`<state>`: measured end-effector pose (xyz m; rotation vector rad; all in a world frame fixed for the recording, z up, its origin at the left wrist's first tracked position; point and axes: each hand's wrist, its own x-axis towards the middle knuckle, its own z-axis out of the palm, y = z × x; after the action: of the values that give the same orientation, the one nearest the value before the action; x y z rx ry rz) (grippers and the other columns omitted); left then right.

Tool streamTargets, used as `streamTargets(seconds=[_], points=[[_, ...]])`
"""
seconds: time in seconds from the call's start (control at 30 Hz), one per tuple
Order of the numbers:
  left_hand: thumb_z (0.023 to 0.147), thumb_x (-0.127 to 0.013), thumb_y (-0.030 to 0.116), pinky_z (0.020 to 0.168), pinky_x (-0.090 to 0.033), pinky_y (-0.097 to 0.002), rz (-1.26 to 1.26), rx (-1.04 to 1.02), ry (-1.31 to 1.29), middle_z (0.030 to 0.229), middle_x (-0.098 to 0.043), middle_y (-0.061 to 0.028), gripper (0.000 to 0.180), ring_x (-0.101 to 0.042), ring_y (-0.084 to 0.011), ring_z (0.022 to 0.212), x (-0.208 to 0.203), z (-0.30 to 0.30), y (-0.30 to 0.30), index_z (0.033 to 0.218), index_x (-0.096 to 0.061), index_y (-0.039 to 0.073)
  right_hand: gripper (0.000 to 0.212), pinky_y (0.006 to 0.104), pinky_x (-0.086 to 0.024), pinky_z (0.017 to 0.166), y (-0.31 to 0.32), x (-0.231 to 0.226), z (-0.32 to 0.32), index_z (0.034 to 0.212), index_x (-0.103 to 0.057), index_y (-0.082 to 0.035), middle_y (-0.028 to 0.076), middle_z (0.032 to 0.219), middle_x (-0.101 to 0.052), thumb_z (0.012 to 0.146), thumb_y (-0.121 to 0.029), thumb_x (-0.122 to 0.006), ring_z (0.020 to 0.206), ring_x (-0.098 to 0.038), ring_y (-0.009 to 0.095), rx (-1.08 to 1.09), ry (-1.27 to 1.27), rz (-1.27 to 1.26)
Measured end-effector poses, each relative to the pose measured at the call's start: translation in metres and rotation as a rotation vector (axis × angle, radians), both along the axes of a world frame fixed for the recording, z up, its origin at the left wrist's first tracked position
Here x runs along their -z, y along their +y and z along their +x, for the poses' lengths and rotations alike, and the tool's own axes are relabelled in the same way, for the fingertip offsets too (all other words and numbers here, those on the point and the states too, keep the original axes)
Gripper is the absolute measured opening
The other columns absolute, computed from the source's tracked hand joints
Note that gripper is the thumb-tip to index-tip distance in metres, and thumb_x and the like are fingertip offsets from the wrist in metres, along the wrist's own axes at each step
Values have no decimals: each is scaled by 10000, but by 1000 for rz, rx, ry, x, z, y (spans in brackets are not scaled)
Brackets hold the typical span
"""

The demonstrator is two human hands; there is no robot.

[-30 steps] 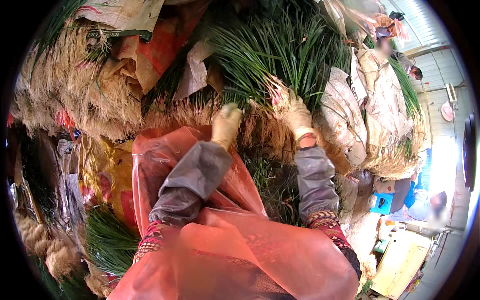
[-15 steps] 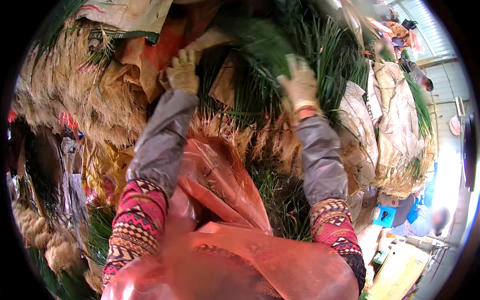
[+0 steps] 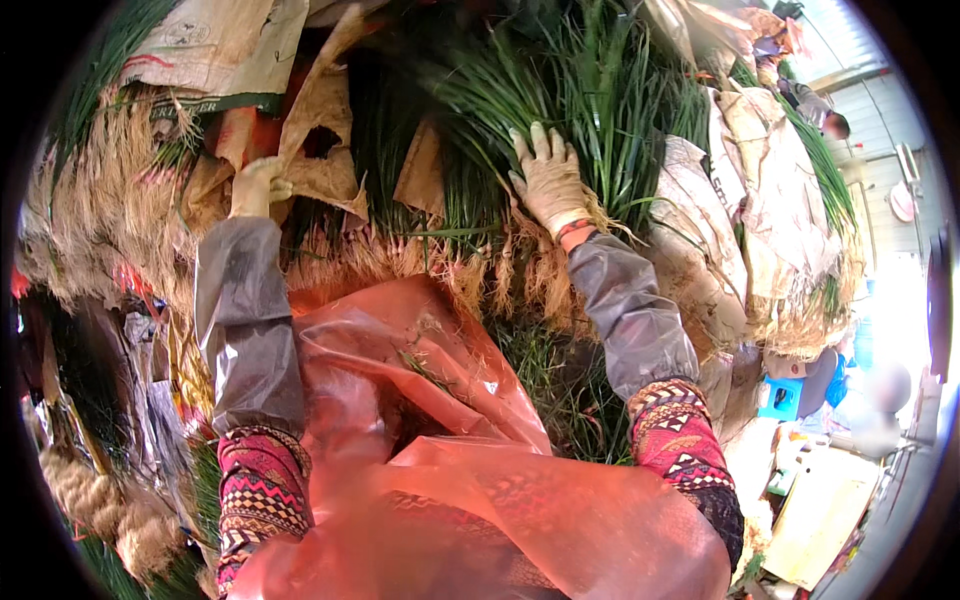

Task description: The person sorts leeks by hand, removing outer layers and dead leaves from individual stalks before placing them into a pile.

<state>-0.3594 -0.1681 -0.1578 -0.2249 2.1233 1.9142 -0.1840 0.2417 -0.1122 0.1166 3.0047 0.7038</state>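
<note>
My left hand (image 3: 257,188), in a pale glove, has its fingers closed at the edge of a torn brown sack (image 3: 318,125) with a dark hole in it. Green onions (image 3: 600,110) lie in a thick row, with long green leaves away from me and pale stringy roots towards me. On their leaves rests my right hand (image 3: 550,182), also gloved, with fingers spread flat and nothing gripped. A few dry strands hang beside its wrist.
Rooty bunches (image 3: 150,200) are piled at the left under a printed sack (image 3: 215,50). Whitish sacks (image 3: 770,190) cover more bunches at the right. An orange plastic apron (image 3: 560,500) spreads before me. A blue stool (image 3: 782,398) and another person (image 3: 815,105) are farther right.
My left hand has moved left, and the brown sack has shifted that way off the leaves. My right hand has moved slightly left and settled on the leaves, which were blurred by motion.
</note>
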Motion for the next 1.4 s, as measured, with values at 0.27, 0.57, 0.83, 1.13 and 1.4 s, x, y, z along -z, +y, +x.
streamTargets(seconds=[0.27, 0.57, 0.83, 1.13, 1.4], points=[[905, -597, 206, 688, -521, -303, -144, -15, 111, 994, -646, -80, 317, -626, -164, 803, -36, 43, 32, 1179, -573, 48, 533, 440, -385, 1036, 30, -12, 61, 1367, -465, -163, 97, 1282, -532, 906, -408, -571, 1169, -515, 237, -137, 500, -287], [915, -607, 130, 619, -509, -234, 296, 333, 46, 943, -680, -28, 99, -594, -79, 674, -73, 216, 143, 973, -671, 83, 256, 399, -478, 606, -24, 42, 27, 802, -627, -75, 75, 699, -585, 918, -281, -530, 645, -549, 190, -31, 365, -87], [969, -505, 411, 645, -530, -287, 573, 375, -377, 887, -653, -59, 412, -637, -152, 706, -42, 281, 182, 1083, -625, 33, 211, 404, -459, 741, -74, -26, 139, 726, -667, -98, 67, 704, -623, 828, -283, -664, 764, -585, 234, -163, 418, -679], [996, -433, 293, 580, -503, -225, 831, 484, -495, 936, -643, -76, 345, -592, -140, 682, -44, 306, 159, 1162, -557, 18, 307, 256, -479, 760, -76, -31, 169, 999, -695, -52, 33, 924, -695, 947, -320, -556, 788, -614, 103, 371, 548, -2012], [977, -516, 293, 495, -462, -219, 590, 574, -493, 667, -616, -47, 342, -564, -92, 534, -58, 340, 147, 1098, -619, -10, 256, 277, -498, 808, -90, 0, 144, 1015, -673, -12, 73, 946, -694, 931, -236, -579, 842, -633, 135, 565, 522, -2468]])
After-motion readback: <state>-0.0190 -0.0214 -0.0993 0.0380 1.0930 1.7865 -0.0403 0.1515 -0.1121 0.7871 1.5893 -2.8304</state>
